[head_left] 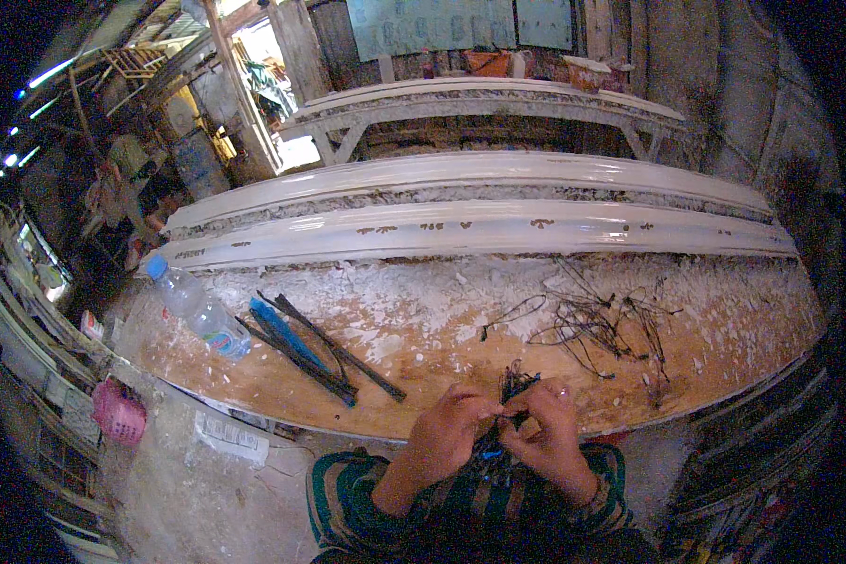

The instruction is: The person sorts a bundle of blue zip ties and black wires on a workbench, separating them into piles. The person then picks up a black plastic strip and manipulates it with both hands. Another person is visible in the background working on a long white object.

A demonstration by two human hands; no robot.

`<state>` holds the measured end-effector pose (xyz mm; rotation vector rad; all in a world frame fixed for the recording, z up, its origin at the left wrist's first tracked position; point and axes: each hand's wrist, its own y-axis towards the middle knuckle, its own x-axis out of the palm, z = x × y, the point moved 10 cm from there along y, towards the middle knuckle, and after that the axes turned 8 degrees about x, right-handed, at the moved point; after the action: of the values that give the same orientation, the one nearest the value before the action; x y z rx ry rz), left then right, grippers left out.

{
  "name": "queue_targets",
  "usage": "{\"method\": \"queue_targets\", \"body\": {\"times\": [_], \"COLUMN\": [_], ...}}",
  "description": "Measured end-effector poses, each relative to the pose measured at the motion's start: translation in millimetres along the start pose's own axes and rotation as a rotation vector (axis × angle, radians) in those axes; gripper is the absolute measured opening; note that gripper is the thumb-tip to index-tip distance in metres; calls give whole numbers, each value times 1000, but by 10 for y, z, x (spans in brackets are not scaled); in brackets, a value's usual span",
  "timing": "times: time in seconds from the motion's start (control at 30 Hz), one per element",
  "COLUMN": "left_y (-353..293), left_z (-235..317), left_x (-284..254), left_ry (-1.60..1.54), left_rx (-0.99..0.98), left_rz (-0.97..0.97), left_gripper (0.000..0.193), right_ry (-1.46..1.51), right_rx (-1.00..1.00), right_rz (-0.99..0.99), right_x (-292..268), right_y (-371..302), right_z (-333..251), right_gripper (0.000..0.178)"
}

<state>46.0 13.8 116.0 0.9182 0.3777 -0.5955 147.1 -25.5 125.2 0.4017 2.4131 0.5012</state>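
Observation:
Close to the table's near edge, my left hand (445,429) and my right hand (547,430) meet with fingertips pinched together. A small bundle of dark thin strands with bits of blue (511,382) shows between and just above the fingers, and more of it hangs below them. Both hands seem closed on these strands; the exact grip is partly hidden by the fingers. A loose tangle of thin black cords (594,324) lies on the table to the right. Left of my hands lie several long dark strips (303,355) and a blue strip (296,329).
A clear plastic bottle with a blue cap (193,305) lies at the table's left. Two long white glossy mouldings (461,226) span the back of the paint-flecked wooden table (423,329). A pink basket (119,411) stands on the floor at left. A person (127,188) is at the far left.

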Motion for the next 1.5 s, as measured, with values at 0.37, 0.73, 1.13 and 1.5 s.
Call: {"method": "queue_targets", "body": {"times": [0.37, 0.73, 1.13, 1.5], "left_y": [6, 49, 84, 1], "left_z": [211, 412, 23, -213], "left_x": [-239, -347, -165, 162], "left_ry": [-125, -28, 4, -326], "left_rx": [141, 111, -57, -211], "left_rz": [107, -6, -51, 26], "left_gripper": [20, 20, 39, 27], "right_ry": [-260, -16, 77, 136], "right_rx": [-42, -92, 72, 121], "right_rz": [59, 54, 131, 121], "right_x": [3, -38, -137, -134], "right_y": [-33, -91, -51, -70], "right_z": [-140, -241, -2, 110], "right_gripper": [21, 18, 15, 17]}}
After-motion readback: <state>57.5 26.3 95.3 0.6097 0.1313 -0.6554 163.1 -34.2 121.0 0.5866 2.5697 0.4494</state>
